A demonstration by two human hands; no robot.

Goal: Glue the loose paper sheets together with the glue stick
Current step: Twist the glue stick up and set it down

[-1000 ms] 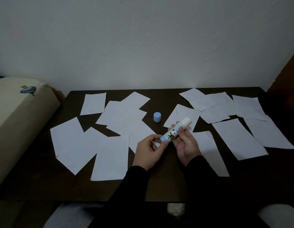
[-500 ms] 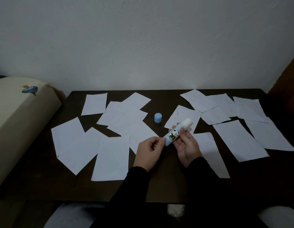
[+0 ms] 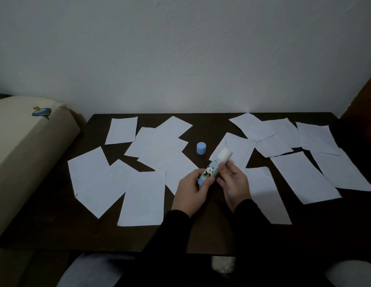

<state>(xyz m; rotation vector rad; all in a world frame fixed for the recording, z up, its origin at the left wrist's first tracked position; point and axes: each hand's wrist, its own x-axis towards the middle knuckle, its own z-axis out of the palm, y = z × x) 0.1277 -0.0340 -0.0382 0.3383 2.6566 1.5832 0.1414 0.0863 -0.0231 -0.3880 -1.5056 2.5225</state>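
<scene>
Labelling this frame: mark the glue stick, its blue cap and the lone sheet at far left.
glue stick (image 3: 214,166), head view, panda label.
blue cap (image 3: 201,148), head view, side wall.
lone sheet (image 3: 121,130), head view, middle.

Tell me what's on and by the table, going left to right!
Cream cushion → papers on the left → left hand → blue cap → glue stick → right hand → lined papers on the right.
</scene>
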